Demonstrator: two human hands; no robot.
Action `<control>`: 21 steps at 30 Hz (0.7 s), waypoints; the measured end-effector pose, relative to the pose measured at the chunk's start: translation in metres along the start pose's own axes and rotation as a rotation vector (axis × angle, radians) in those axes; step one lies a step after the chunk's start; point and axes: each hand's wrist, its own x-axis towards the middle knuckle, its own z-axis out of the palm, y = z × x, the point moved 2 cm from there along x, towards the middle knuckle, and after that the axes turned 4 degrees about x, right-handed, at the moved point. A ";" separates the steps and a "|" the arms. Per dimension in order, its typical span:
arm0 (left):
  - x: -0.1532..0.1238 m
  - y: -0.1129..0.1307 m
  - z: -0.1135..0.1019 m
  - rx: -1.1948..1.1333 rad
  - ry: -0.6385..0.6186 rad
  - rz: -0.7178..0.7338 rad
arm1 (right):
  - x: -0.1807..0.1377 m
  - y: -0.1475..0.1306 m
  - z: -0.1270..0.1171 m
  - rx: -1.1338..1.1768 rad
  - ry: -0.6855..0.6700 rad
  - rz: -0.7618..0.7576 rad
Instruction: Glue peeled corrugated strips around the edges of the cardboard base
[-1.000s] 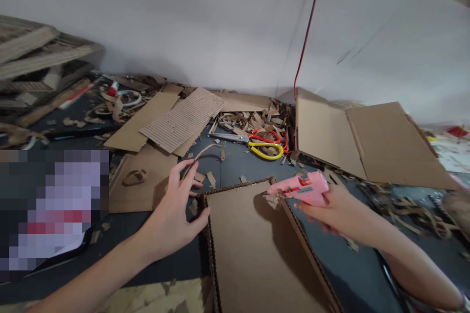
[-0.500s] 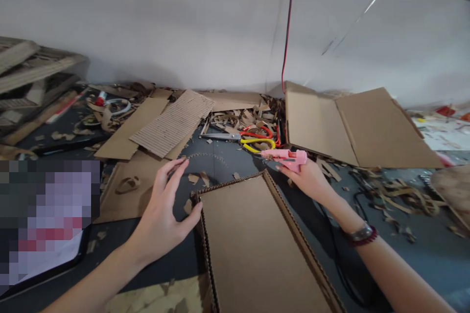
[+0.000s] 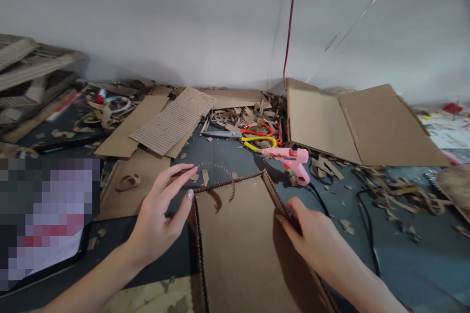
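A shallow cardboard tray (image 3: pixel 235 234) with raised corrugated edges lies in front of me. My left hand (image 3: pixel 157 210) is at its far left corner, index and middle fingers closed on one end of a thin corrugated cardboard strip (image 3: pixel 216 165). The strip curves to the right, and its loose end hangs over the tray's far edge. The left thumb is close to the tray corner. On the right side, my right hand (image 3: pixel 316 234) pinches the tray's rim, thumb inside. A pink glue gun (image 3: pixel 288 156) stands on the table just beyond the tray.
Scissors (image 3: pixel 223 134) with red and yellow handles lie behind the tray. Corrugated sheets (image 3: pixel 174 120) and a folded cardboard piece (image 3: pixel 392 129) are at the back. Cardboard scraps (image 3: pixel 400 200) litter the table. At left is a tablet-like screen (image 3: pixel 55 234); a black cord (image 3: pixel 370 234) runs at right.
My right hand has let go of the glue gun and come back to grip the tray's right rim. The strip in my left hand has shifted right over the tray's far edge.
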 end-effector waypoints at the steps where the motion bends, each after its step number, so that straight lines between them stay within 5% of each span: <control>1: 0.000 0.000 0.000 -0.018 -0.002 0.004 | 0.000 -0.003 0.004 0.018 -0.015 -0.020; 8: -0.002 0.003 0.000 -0.098 -0.028 0.050 | 0.002 -0.038 -0.025 0.079 0.278 -0.140; 14: -0.001 0.004 0.000 -0.112 -0.011 0.064 | 0.029 -0.057 -0.024 0.308 0.247 -0.278; 21: 0.002 -0.006 0.000 -0.182 -0.094 -0.174 | 0.058 -0.034 -0.031 0.360 0.283 -0.427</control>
